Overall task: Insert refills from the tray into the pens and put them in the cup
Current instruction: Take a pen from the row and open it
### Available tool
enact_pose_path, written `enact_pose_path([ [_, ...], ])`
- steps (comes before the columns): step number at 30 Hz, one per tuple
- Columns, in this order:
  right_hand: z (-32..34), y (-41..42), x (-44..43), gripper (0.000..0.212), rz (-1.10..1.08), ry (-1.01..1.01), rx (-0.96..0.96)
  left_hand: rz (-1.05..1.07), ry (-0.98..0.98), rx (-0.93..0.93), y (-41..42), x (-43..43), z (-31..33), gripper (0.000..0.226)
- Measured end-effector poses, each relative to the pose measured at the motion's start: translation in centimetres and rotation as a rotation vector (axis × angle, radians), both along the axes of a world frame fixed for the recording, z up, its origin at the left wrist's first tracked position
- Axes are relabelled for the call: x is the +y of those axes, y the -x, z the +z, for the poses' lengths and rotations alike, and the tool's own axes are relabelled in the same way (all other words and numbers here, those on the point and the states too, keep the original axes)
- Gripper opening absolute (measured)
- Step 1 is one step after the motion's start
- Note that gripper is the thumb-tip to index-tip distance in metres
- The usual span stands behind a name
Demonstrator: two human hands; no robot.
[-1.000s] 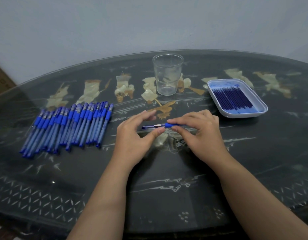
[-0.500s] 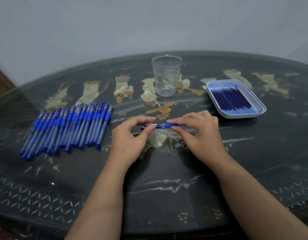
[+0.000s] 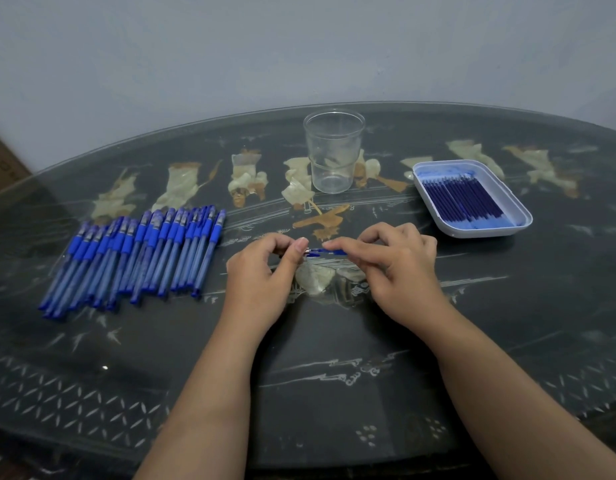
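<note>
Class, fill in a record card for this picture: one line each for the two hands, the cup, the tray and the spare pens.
Left hand: pinches one end of a blue pen
Right hand: pinches the pen's other end
Cup: clear, upright, no pens inside
Tray: white, holds dark blue refills, right of cup
Spare pens: blue, laid side by side, left of the hands

Left hand (image 3: pixel 261 275) and right hand (image 3: pixel 396 268) sit mid-table (image 3: pixel 334 375), both pinching one pen (image 3: pixel 325 252) that bridges them and blocks the centre lane. Row of pens (image 3: pixel 137 258) fills the left side, with a gap to the left hand. Cup (image 3: pixel 334 150) stands upright behind the hands, mouth open upward, a table strip between. Open-topped tray (image 3: pixel 473 233) sits near the right hand's far right. The cup-tray gap is passable.
</note>
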State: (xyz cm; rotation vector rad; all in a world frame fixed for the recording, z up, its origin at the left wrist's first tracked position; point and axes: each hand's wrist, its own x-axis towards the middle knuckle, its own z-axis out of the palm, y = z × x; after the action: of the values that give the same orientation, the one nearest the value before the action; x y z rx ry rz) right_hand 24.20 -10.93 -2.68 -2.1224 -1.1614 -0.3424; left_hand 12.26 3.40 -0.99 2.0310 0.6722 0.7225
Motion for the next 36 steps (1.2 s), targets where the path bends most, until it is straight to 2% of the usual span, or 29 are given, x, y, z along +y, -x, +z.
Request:
enact_pose_path([
  [5, -0.1, -0.1, -0.1, 0.049, -0.021, 0.001, 0.006, 0.038, 0.038, -0.026, 0.1, -0.1, 0.3, 0.01],
  [11, -0.1, -0.1, -0.1, 0.039, -0.022, -0.041, 0.023, 0.05, 0.118, -0.112, 0.7, 0.5, 0.6, 0.007],
  [15, 0.0, -0.1, -0.1, 0.038, -0.021, -0.061, 0.03, 0.044, -0.016, -0.047, 1.3, 0.8, 0.7, 0.014],
  [22, 0.0, 0.0, -0.1, 0.04, -0.02, -0.086, 0.044, 0.011, -0.247, 0.227, 1.3, 0.7, 0.7, 0.034],
  [29, 0.1, -0.1, -0.1, 0.037, -0.032, -0.064, 0.063, 0.037, -0.252, 0.222, 1.3, 0.6, 0.6, 0.035],
  [36, 0.4, 0.2, -0.1, 0.021, -0.064, -0.13, 0.042, 0.036, -0.215, 0.194, 1.3, 0.6, 0.5, 0.031],
])
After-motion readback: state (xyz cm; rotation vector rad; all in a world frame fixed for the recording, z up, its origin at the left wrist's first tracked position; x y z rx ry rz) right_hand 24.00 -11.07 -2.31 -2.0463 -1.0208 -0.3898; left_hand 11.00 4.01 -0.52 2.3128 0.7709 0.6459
